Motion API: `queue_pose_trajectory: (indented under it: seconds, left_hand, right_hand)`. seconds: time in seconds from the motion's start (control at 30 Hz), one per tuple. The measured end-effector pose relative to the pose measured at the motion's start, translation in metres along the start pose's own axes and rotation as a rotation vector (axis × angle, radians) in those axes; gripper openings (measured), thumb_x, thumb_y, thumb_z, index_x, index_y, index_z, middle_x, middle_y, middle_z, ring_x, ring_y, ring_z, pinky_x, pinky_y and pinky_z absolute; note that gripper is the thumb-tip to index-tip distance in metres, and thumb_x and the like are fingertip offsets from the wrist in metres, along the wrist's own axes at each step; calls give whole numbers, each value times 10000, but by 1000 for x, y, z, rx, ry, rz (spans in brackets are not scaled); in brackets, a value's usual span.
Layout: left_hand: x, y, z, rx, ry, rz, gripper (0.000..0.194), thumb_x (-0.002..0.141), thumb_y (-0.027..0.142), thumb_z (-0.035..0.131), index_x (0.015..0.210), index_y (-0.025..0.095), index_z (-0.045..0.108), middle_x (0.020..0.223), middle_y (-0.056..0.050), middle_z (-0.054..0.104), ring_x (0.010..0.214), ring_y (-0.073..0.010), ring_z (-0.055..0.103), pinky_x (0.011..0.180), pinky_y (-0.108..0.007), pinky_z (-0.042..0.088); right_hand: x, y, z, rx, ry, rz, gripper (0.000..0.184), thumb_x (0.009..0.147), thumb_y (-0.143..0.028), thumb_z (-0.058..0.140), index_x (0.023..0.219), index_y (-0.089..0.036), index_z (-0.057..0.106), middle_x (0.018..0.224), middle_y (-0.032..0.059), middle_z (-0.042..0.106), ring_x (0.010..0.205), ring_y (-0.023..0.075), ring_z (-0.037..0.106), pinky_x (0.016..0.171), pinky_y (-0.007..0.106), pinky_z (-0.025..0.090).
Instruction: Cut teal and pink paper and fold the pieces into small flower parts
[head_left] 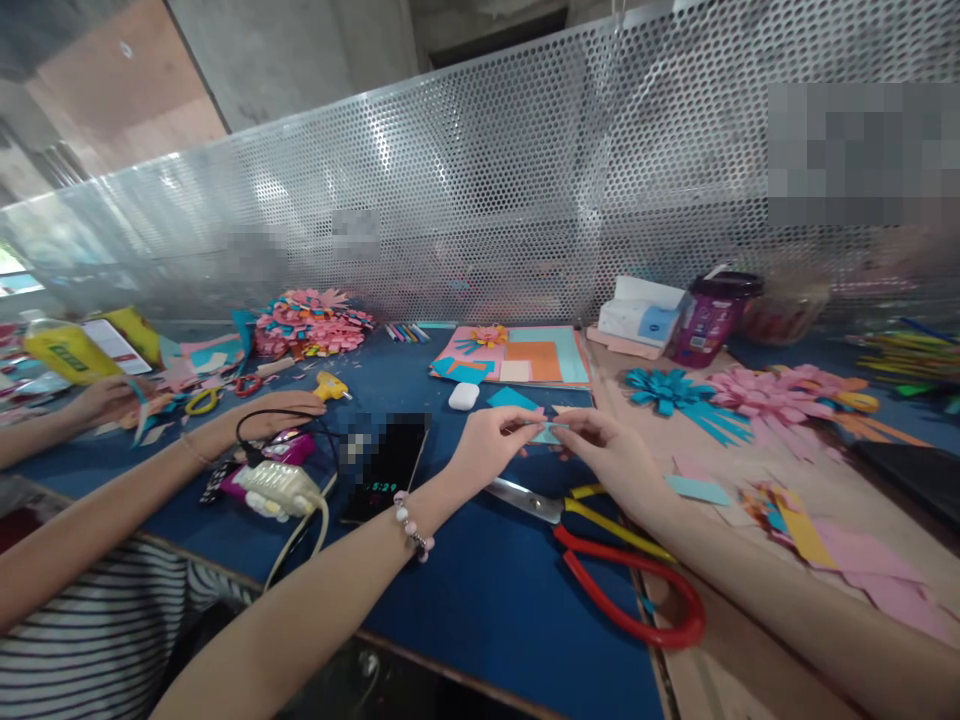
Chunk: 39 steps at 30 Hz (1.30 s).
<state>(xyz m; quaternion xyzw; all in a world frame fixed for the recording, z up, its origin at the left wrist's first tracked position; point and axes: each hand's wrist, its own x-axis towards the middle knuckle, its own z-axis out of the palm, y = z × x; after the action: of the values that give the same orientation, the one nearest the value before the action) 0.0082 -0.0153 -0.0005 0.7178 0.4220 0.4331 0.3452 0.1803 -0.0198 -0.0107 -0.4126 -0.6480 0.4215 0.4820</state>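
Observation:
Between my fingertips is a small light-blue piece of paper (550, 433). My left hand (491, 445), with a beaded bracelet on the wrist, pinches its left side. On the other side my right hand (611, 455) grips it between thumb and fingers. Just below my hands lie large scissors (529, 500) with one red handle; a yellow-handled pair (622, 527) overlaps them. A darker blue paper (512, 399) rests right behind my left hand. The fingers partly cover the piece, so any fold in it cannot be made out.
A co-worker's hands (281, 405) work at the left, near a yellow glue gun (331, 387). A phone (397, 460), power strip (281, 487) and white earbud case (463, 396) lie left of me. Paper flowers (664, 388), a purple cup (709, 320) and paper scraps lie right. A perforated metal screen (480, 200) stands behind.

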Motion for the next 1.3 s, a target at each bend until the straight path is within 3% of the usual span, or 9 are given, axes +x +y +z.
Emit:
queue_pose_trajectory:
  seconds: [0.63, 1.3]
  left_hand:
    - [1, -7, 2, -36, -8, 22, 314, 787, 344, 545, 1035, 176, 638, 918, -73, 674, 614, -124, 600, 579, -256, 516]
    - [1, -4, 0, -33, -9, 20, 263, 779, 310, 566, 970, 152, 652, 909, -79, 679, 574, -99, 599, 575, -241, 517]
  right_hand:
    - [0, 3, -2, -35, 18, 3, 300, 749, -433, 583, 921, -189, 604, 730, 30, 655, 658, 169, 617, 658, 316, 501]
    - [0, 5, -1, -12, 22, -16, 265, 756, -397, 582, 931, -198, 592, 732, 24, 649, 653, 163, 613, 648, 310, 497]
